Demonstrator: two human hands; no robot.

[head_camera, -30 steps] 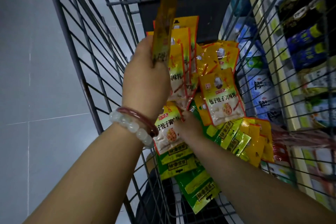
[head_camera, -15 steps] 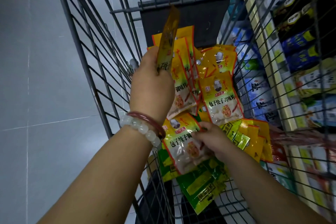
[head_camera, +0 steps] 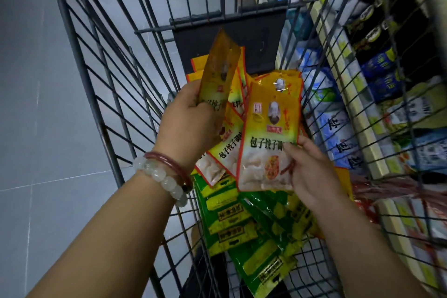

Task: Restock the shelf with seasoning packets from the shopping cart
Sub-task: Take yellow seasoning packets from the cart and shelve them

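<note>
Presently right hand (head_camera: 312, 172) pinches an upright yellow packet (head_camera: 268, 138) just beside left hand (head_camera: 188, 123), which grips a packet bundle (head_camera: 217, 75), long axes roughly parallel, over the cart (head_camera: 101, 94).

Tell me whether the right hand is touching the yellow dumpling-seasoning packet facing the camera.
Touching. The head view shows the right hand pinching the yellow packet at its lower right edge, thumb lying across the printed front.

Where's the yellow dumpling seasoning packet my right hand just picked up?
In the head view, the yellow packet is centre-right, held upright over the cart by the right hand, just right of the left hand and above the green packets.
</note>
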